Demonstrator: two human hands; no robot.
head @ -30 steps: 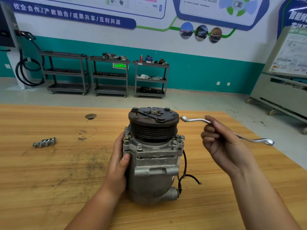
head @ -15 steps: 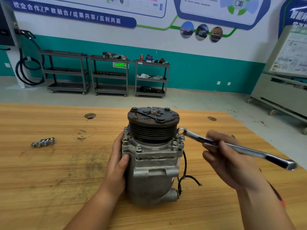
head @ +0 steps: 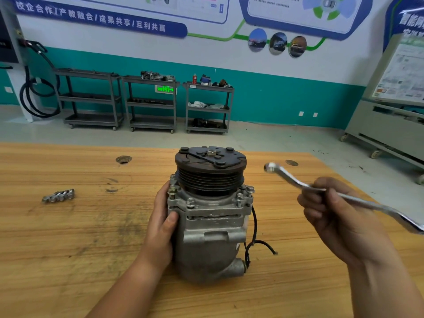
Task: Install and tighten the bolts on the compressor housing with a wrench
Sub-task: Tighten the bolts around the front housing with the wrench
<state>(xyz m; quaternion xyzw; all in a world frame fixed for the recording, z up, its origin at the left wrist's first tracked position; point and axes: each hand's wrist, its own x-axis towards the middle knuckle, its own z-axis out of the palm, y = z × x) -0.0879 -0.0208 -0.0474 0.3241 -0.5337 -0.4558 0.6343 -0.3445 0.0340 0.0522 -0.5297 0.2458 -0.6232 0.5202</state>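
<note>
Left hand [head: 163,223] grips the left flank of the compressor housing [head: 211,230]. The thumb lies across the front face and the fingers go round the back, out of sight.

Head view:
- The housing stands on end near the middle of the bench [head: 68,249], with the dark grooved pulley [head: 210,175] on top.
- Bolts [head: 191,201] sit round the flange just under the pulley, their heads standing proud.
- Right hand [head: 332,216] is curled round the shank of the wrench [head: 362,201] at about mid-length. The ring end points up and towards the housing but hangs in the air, clear of any bolt head. The far end is blurred.
- A row of spare bolts [head: 58,195] lies well apart to the left.
- A black wire [head: 254,239] trails from the housing's right side onto the bench.
- Grey carts [head: 149,104] stand along the far wall.

Handling, as a judgement:
- The housing is cast metal, so it is likely heavy and rigid, and top-heavy with that pulley.
- Wrench torque will want to spin or tip it, so brace low and firm on the body — not on the pulley, which may turn.
- The wrench is slim polished steel and probably slick. A grip further out on the shank should give more leverage once the ring is seated square on a head.
- The wire is the one soft part, so keep it out from under the housing.
</note>
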